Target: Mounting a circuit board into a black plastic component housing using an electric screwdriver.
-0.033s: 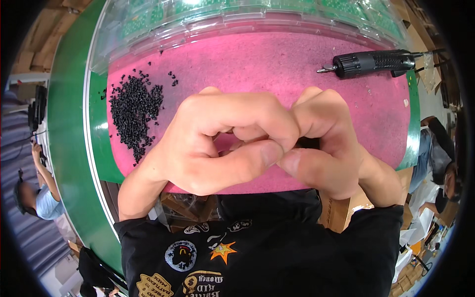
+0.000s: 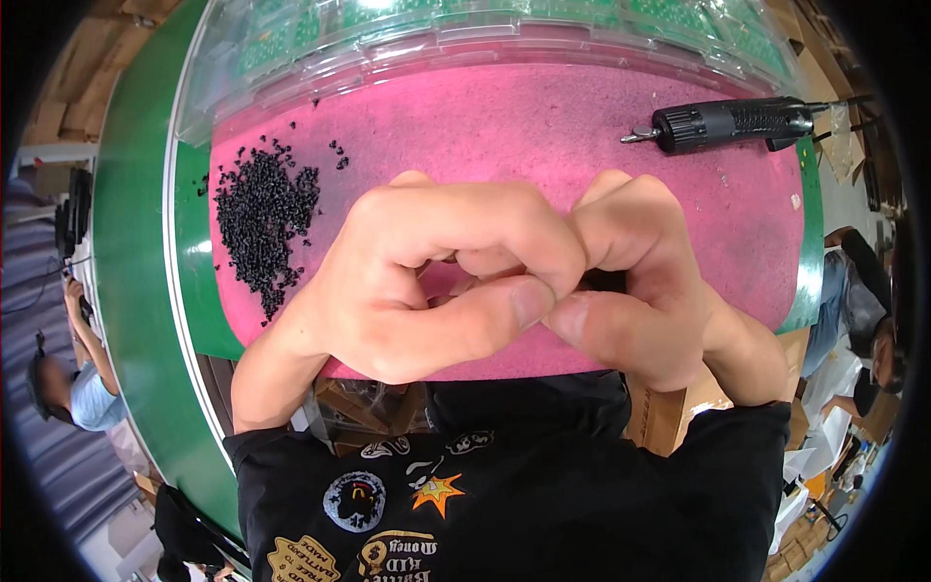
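Note:
My left hand (image 2: 436,281) and my right hand (image 2: 640,281) meet over the near middle of a pink mat (image 2: 485,126). Both are closed, with fingers curled and thumb tips pinched against the index fingers. Their fingertips touch each other, and whatever they may hold is hidden. A dark patch shows inside the right hand's curl; I cannot tell whether it is an object or the gap. Left of my left hand lies a heap of small black parts (image 2: 262,223), too small to name exactly. Beyond my right hand rests a black electric screwdriver (image 2: 737,126), its metal tip pointing left.
Clear plastic trays (image 2: 465,44) holding green circuit boards line the far edge of the mat. The green table (image 2: 136,252) extends to the left. A person in a light blue shirt (image 2: 97,393) is at the far left. Cardboard boxes (image 2: 669,417) stand below the near edge.

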`<state>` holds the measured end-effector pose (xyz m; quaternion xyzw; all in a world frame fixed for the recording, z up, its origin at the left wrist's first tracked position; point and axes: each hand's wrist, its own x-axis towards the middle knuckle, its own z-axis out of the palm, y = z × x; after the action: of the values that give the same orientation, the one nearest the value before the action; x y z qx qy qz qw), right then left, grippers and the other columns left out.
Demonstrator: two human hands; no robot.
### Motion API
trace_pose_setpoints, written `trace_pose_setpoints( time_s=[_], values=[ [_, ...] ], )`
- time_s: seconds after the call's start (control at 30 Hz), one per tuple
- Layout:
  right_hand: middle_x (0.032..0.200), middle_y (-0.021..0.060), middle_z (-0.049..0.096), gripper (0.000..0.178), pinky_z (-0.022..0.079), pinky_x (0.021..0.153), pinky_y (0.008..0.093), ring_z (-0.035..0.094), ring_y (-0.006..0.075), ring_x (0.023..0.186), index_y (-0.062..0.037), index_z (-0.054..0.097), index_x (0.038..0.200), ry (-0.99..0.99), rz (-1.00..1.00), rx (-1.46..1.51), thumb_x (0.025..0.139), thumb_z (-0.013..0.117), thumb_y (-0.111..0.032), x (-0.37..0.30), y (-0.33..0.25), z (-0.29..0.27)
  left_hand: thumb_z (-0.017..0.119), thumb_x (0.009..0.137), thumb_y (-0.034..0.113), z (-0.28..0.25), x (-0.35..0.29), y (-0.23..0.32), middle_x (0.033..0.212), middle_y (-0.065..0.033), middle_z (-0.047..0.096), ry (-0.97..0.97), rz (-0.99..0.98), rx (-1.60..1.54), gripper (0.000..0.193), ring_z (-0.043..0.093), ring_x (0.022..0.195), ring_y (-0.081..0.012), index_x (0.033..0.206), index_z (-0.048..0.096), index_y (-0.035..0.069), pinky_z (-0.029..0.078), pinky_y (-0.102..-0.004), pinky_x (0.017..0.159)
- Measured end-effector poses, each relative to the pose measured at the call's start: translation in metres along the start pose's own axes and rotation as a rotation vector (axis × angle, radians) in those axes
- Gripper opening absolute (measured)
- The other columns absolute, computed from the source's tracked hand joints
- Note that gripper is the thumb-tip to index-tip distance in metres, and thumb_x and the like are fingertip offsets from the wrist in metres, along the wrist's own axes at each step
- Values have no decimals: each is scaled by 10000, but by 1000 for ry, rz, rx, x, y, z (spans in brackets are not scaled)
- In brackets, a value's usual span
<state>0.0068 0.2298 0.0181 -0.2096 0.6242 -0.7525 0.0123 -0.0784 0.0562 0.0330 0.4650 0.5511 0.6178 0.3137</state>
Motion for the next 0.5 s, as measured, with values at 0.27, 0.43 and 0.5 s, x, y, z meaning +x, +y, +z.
trace_pose_setpoints(
  time_s=[0.27, 0.43, 0.5],
  values=[
    [512, 35, 533, 189, 304, 397, 232, 430, 62, 401, 59, 636, 780, 25, -42, 28, 659, 514, -18, 0, 0, 1, 598, 855, 92, 3, 0, -1, 579, -78, 580, 4, 12, -119, 139, 495, 439, -95, 781, 571, -22, 378, -233, 416],
    [506, 30, 520, 181, 288, 394, 242, 420, 61, 395, 59, 628, 787, 19, -42, 107, 669, 510, -12, -3, 2, 1, 611, 862, 111, 5, 0, 1, 564, -65, 560, 38, -59, -252, 166, 459, 428, -85, 776, 565, -24, 358, -232, 407],
    [502, 26, 511, 169, 276, 392, 248, 406, 61, 392, 58, 625, 799, 35, -43, 101, 694, 520, -22, -2, 1, 3, 615, 859, 115, 5, 0, 1, 566, -65, 562, 49, -90, -293, 171, 458, 428, -86, 776, 566, -26, 357, -231, 407]
  ],
)
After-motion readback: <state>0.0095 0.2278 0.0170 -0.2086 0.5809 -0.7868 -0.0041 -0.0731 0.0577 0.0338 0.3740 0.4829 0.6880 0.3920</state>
